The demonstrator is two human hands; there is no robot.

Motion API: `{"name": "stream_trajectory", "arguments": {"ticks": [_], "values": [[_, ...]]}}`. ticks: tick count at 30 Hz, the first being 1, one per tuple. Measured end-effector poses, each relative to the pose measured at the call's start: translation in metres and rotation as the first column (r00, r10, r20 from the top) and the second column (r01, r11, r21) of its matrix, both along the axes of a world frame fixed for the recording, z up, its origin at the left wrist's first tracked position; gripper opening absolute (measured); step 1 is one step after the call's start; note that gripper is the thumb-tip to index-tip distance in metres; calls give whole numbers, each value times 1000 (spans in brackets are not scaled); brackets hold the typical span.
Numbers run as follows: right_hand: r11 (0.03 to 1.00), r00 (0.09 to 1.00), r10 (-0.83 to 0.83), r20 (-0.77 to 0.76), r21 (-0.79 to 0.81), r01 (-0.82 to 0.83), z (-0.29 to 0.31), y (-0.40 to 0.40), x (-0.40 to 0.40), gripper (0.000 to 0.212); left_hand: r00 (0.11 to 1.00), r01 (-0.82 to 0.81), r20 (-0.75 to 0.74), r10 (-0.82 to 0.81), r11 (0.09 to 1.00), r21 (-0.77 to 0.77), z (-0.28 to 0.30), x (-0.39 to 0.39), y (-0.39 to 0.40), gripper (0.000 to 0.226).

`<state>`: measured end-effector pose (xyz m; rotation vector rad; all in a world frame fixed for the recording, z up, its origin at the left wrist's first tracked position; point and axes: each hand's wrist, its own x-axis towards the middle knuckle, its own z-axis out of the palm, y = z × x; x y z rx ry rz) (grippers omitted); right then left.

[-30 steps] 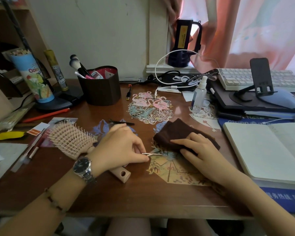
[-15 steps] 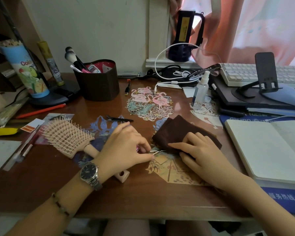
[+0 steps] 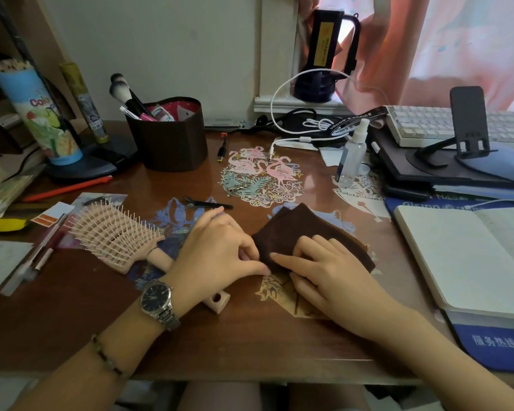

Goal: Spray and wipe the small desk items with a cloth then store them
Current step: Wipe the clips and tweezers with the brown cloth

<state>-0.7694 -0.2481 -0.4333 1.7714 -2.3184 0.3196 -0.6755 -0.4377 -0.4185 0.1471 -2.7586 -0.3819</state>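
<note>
Both hands meet at the near edge of the brown cloth (image 3: 309, 232) on the table (image 3: 250, 345). The left hand (image 3: 220, 256) pinches something too hidden to identify; the right hand (image 3: 324, 268) presses flat on the cloth, holding nothing. A small item could slip out unseen, or slide under the hairbrush (image 3: 116, 232). The spray bottle (image 3: 352, 152) stands well apart.

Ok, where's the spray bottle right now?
The spray bottle stands upright at the desk's back right, beyond the brown cloth, just left of the stacked laptop.
</note>
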Motion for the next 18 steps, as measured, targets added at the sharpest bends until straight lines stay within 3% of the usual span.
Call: {"name": "stream_trajectory", "arguments": {"ticks": [10, 18], "values": [[1000, 977, -29, -211, -6, 28, 1, 8, -4, 42, 1000, -7, -1, 7, 1000, -1, -2, 0, 1, 20], [997, 978, -81, -191, -5, 81, 0, 18, -21, 41, 1000, -6, 27, 6, 1000, 27, 0, 1, 0, 19]]}}
